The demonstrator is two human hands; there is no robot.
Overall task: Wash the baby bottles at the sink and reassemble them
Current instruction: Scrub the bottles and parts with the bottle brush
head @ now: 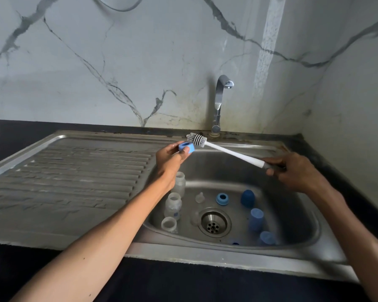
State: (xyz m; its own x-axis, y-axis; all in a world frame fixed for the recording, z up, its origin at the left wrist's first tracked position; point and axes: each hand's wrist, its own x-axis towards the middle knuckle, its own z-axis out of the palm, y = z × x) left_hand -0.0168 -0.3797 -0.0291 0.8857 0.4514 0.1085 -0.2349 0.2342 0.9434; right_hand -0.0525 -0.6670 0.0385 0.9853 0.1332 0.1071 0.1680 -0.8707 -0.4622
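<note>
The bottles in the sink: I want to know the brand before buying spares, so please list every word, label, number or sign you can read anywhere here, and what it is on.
No text can be read.
Middle clear bottle: faint bluish marks on its side, too blurred to read.
Other two clear bottles: no print shows.
Blue ring in the left hand, brush in the right hand, blue caps, tap: no lettering shows.

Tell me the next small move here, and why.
Probably push the brush head into the blue ring and twist. The left hand pinches the ring with its opening up, the right hand holds the brush handle, and the bristles sit just beside the ring, not yet inside.
</note>
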